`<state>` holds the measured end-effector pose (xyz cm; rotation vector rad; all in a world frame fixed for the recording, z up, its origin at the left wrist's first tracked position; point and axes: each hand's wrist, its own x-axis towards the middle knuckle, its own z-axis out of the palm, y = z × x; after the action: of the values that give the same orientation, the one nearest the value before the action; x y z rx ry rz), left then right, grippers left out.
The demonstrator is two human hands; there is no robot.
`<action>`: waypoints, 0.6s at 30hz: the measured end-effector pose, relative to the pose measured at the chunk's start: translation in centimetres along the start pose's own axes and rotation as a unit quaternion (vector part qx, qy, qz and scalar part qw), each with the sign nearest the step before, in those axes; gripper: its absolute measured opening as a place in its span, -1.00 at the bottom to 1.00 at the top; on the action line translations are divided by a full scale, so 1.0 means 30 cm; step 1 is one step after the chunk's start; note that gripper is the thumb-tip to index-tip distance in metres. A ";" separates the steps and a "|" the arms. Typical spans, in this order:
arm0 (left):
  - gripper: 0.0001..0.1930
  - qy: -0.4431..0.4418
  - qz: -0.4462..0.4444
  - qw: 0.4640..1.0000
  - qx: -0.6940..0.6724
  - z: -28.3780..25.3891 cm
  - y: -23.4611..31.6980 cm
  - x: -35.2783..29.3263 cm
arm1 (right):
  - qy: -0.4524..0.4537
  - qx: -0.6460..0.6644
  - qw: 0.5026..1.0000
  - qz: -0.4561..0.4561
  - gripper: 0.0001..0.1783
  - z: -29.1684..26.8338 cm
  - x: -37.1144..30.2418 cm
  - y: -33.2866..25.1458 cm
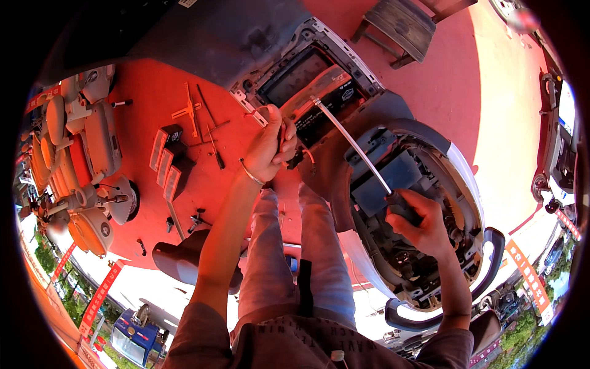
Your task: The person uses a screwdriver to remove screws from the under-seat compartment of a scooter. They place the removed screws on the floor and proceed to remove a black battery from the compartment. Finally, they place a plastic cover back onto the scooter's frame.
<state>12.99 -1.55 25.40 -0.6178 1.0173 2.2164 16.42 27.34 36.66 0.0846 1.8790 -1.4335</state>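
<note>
In my right hand [418,224], closed round its black handle, is a long screwdriver [353,144] with a silver shaft. Its tip points away from me, over a black battery [332,101] in the open bay of a scooter; whether it touches is unclear. My left hand [275,147] is closed with the thumb up, beside the near left edge of the bay. A thin red cable [251,114] shows by that hand and appears gripped in its fingers. The bay has a pale metal frame [362,64]. Beneath my right hand, the scooter's uncovered front section [393,175] shows its inner parts.
On the red floor at left lie an orange tool [187,111], a cross-shaped wrench [212,130] and several black-cased blocks [169,157]. A dark scooter seat [184,255] is near my left leg. Parked scooters [92,141] line the left; a wooden stool [396,27] stands far right.
</note>
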 end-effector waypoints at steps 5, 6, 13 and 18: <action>-0.35 0.037 -0.029 0.999 -0.013 -0.019 -0.060 0.061 | -0.043 -0.051 0.998 -0.014 -0.69 -0.051 0.045 -0.008; -0.42 0.008 -0.043 0.994 -0.096 -0.027 -0.060 0.062 | -0.045 -0.052 0.998 -0.011 -0.69 -0.055 0.052 -0.011; -0.70 -0.022 0.059 0.984 -0.169 -0.020 -0.088 0.050 | -0.058 -0.022 0.998 0.022 -0.74 -0.069 0.085 -0.036; -0.81 0.119 0.124 0.983 -0.069 0.022 -0.065 0.058 | -0.125 0.009 0.990 0.068 -0.72 -0.079 0.091 -0.044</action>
<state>13.04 0.57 23.73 -0.8756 1.1165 2.4908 12.62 27.84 36.29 0.0389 1.6247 -1.3027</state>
